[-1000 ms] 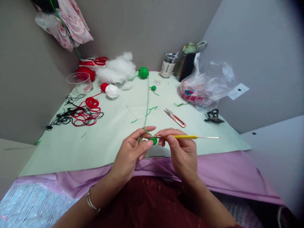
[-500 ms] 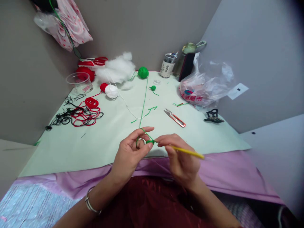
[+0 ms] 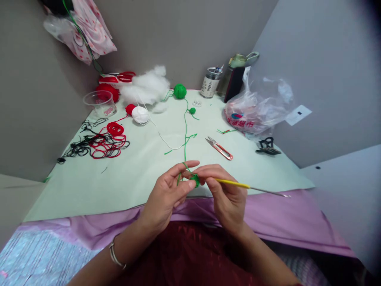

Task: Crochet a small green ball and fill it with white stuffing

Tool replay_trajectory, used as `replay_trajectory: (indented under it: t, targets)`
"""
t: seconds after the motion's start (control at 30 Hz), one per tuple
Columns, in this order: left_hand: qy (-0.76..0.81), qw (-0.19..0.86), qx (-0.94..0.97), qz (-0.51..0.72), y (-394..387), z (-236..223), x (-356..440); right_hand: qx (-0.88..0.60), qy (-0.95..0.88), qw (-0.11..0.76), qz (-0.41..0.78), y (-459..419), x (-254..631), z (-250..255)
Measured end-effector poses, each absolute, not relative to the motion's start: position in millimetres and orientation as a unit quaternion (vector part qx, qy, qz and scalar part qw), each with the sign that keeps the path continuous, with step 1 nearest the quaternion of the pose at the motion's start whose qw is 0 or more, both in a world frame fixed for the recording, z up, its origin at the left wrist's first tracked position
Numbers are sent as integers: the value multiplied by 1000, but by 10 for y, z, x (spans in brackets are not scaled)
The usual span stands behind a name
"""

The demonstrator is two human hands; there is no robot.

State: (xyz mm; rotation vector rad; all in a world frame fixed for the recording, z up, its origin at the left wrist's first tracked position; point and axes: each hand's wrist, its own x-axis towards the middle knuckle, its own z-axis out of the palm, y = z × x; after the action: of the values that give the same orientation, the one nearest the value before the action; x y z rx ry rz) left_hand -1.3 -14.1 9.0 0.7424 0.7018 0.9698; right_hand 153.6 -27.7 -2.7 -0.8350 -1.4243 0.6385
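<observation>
My left hand (image 3: 169, 190) pinches a small piece of green crochet work (image 3: 195, 180), with green yarn (image 3: 185, 127) looped over its raised index finger. That strand runs slackly back across the table to a green yarn ball (image 3: 180, 91). In my right hand (image 3: 228, 194) is a crochet hook with a yellow grip (image 3: 238, 183); its bare metal end points out to the right. The hook's working tip is hidden at the green piece, where the fingers of both hands meet.
Thread snips (image 3: 219, 148) lie beyond my right hand. At left are tangled red and black yarn (image 3: 108, 141), a clear plastic cup (image 3: 99, 104) and white stuffing (image 3: 145, 86). A plastic bag (image 3: 253, 113) and a black claw clip (image 3: 268, 146) sit at right.
Both hands have shifted slightly, the left one to the right. The green piece has turned and shows more of itself. The yarn strand, straight before, now hangs looser.
</observation>
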Motion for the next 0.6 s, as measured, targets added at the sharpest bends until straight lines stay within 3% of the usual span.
replay_trajectory:
  t: [0.23, 0.3, 0.43, 0.6]
  targets:
    - [300, 790, 283, 453, -108, 72, 1, -410, -740, 530, 56, -374, 1563, -50]
    - [281, 820, 248, 433, -72, 72, -27, -413, -711, 561, 96, -366, 1577, -49]
    - [280, 811, 238, 455, -55, 82, -60, -383, -581, 657, 291, -293, 1577, -50]
    - [318, 772, 298, 463, -113, 112, -24, -367, -581, 637, 348, -250, 1543, -73]
